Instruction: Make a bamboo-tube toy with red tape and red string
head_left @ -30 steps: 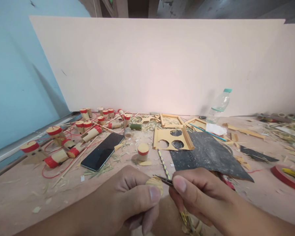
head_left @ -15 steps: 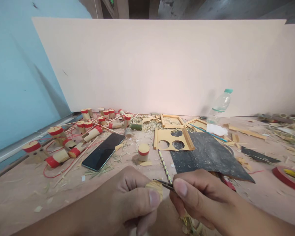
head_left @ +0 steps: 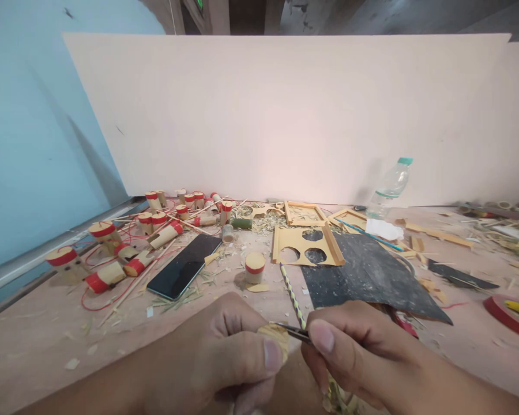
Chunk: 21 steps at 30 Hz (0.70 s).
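Observation:
My left hand (head_left: 225, 351) pinches a small round bamboo piece (head_left: 275, 335) between thumb and fingers at the bottom centre. My right hand (head_left: 354, 351) grips a thin dark blade (head_left: 290, 330) whose tip rests on the top of that piece. A striped yellow-green stick (head_left: 293, 294) lies on the table just beyond the hands. A bamboo cylinder with a red band (head_left: 255, 267) stands a little further back.
A black phone (head_left: 184, 266) lies left of centre. Several red-banded bamboo pieces with red wire (head_left: 125, 251) crowd the left. A wooden plate with round holes (head_left: 305, 245), a black sheet (head_left: 369, 274), a plastic bottle (head_left: 389, 184) and a red tape roll (head_left: 512, 311) are on the right. A pale board (head_left: 285, 115) stands behind.
The view has shifted slightly right. Both hands stay together on the bamboo piece, with the blade tip barely moved.

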Available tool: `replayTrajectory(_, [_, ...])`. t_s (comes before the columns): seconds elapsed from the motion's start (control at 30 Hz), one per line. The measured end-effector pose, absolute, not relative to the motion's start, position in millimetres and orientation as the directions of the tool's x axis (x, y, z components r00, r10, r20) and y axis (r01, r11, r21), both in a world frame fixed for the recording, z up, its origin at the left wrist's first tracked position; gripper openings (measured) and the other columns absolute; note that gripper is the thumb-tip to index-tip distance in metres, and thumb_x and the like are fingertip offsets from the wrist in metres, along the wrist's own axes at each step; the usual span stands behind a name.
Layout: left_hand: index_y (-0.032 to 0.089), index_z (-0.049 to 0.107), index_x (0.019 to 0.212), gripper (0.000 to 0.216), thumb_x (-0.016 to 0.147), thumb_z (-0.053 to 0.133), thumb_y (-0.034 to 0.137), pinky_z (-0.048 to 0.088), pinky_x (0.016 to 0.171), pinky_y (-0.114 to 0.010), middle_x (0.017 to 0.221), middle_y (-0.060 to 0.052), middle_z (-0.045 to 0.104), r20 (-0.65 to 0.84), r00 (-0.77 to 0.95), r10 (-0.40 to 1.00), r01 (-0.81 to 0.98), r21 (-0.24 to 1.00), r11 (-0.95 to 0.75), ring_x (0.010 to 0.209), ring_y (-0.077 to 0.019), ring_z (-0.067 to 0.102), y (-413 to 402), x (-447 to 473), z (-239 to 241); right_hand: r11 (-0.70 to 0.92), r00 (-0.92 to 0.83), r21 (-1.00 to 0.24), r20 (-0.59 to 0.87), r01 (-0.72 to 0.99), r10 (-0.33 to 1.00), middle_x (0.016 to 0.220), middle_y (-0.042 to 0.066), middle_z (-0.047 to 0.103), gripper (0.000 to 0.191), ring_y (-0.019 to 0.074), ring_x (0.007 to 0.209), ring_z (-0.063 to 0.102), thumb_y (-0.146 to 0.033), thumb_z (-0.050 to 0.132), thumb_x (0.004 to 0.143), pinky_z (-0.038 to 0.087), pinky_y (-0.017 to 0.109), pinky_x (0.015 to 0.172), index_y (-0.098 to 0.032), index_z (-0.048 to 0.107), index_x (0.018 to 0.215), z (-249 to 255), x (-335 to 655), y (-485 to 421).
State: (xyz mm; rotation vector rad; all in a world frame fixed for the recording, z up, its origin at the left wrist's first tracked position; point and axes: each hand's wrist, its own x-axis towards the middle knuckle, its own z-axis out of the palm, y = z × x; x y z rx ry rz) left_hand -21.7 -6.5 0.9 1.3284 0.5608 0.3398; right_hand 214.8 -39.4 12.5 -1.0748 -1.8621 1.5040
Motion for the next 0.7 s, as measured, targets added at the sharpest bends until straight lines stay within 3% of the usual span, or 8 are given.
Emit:
replayTrajectory(0.4, [0.02, 0.05, 0.051, 0.054, 0.093, 0.059, 0.053, 0.023, 0.046, -0.027, 0.043, 0.003, 0.041, -0.172, 0.846, 0.505, 0.081, 0.977, 0.197, 0.043, -0.0106, 0.036, -3.2, -21.3, 3.3, 0.087, -0.559, -0.955, -0.091, 0.284, 0.824, 0.064, -0.004, 0.044, 0.07, 0.0137, 0.063, 0.043, -0.081, 0.047, 0.101, 0.034, 0.025, 0.061, -0.019, 0.059, 0.071, 13.3, 215.5, -39.6])
replayTrajectory(0.6, [0.02, 0.047, 0.049, 0.055, 0.094, 0.058, 0.049, 0.015, 0.045, -0.028, 0.04, 0.005, 0.034, -0.156, 0.778, 0.609, 0.034, 0.978, 0.207, 0.041, -0.0087, 0.027, -12.5, -21.1, 0.9, 0.087, -0.56, -0.949, -0.104, 0.303, 0.822, 0.064, -0.003, 0.043, 0.074, 0.0138, 0.062, 0.042, -0.085, 0.038, 0.101, 0.034, 0.025, 0.06, -0.02, 0.057, 0.072, 14.2, 214.8, -40.4])
replayTrajectory(0.7, [0.02, 0.049, 0.049, 0.053, 0.093, 0.059, 0.048, 0.02, 0.045, -0.028, 0.041, 0.004, 0.039, -0.155, 0.825, 0.543, 0.068, 0.982, 0.176, 0.041, -0.0093, 0.032, -10.4, -21.4, 2.8, 0.101, -0.554, -0.939, -0.105, 0.329, 0.826, 0.066, -0.002, 0.047, 0.074, 0.0148, 0.065, 0.046, -0.085, 0.037, 0.101, 0.036, 0.026, 0.062, -0.02, 0.057, 0.071, 13.6, 214.3, -39.8])
